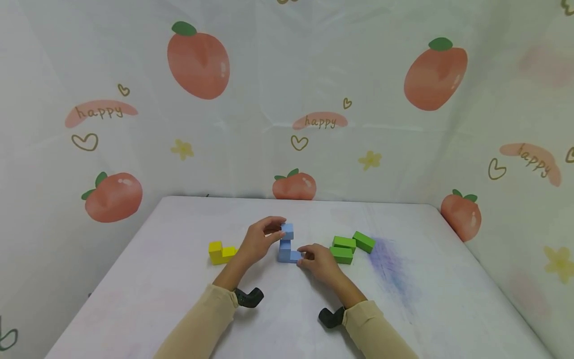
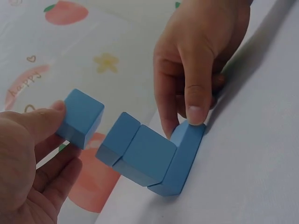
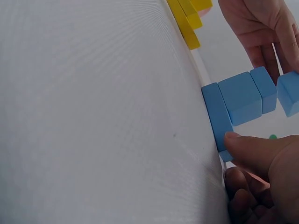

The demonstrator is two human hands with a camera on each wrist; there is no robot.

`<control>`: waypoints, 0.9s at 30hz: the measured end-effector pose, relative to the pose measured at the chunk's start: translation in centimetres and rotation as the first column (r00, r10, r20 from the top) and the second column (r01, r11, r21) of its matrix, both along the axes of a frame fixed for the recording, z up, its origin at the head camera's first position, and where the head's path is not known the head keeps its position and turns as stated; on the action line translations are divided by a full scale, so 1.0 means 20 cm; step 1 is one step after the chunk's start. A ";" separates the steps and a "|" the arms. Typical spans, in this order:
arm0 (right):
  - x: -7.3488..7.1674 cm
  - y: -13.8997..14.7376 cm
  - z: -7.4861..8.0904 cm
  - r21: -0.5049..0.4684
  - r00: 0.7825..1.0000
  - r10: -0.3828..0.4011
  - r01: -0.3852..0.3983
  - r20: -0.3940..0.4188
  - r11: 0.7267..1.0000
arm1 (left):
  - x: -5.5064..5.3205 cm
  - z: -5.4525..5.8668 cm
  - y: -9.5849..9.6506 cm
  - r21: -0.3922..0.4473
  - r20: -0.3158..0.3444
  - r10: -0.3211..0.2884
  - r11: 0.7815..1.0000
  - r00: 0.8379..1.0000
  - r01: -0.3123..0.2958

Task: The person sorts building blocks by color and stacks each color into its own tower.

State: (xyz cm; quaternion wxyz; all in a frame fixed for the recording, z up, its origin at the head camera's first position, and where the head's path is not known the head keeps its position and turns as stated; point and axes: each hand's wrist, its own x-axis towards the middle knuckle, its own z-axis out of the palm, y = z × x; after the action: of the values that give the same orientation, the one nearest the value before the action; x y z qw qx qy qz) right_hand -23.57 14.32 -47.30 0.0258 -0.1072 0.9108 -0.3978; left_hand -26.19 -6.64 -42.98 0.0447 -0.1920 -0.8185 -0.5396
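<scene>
My left hand (image 1: 258,242) pinches a light blue block (image 2: 83,116) between thumb and fingers. That block hangs just above a small blue stack, with a narrow gap seen in both wrist views. The stack has a thin blue block (image 2: 119,137) on top of a thicker blue block (image 2: 148,155), which sits at one end of a long flat blue block (image 3: 217,116) on the table. At the other end of this long block, the thumb and fingers of my right hand (image 1: 322,263) grip it.
Several green blocks (image 1: 342,256) lie right of the stack. Yellow blocks (image 1: 216,252) stand to the left, partly behind my left hand. The white table (image 1: 278,319) carries a purple-blue smudge (image 1: 390,267) at right and meets a printed cloth (image 1: 251,149) at the back.
</scene>
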 end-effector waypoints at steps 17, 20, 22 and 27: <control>0.00 0.00 0.00 0.009 1.000 -0.003 0.003 0.003 1.000 | 0.03 -0.06 -0.03 -0.029 -0.018 -0.016 0.999 1.000 0.015; 0.00 0.00 0.00 0.009 1.000 -0.003 0.003 -0.005 1.000 | 0.03 -0.06 -0.02 -0.035 -0.019 -0.015 0.999 1.000 0.014; 0.00 0.00 0.00 0.007 1.000 -0.003 0.003 -0.009 1.000 | 0.04 -0.06 -0.02 -0.040 -0.015 -0.012 0.999 1.000 0.011; 0.00 -0.01 0.01 0.000 1.000 -0.001 0.001 -0.026 1.000 | 0.05 -0.05 -0.03 -0.032 -0.015 -0.022 0.999 1.000 0.021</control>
State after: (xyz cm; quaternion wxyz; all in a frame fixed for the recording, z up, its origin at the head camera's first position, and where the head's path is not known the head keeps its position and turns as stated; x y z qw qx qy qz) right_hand -23.47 14.19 -47.13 0.0139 -0.1119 0.9112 -0.3963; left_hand -25.20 -7.19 -43.99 0.0420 -0.2054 -0.8246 -0.5255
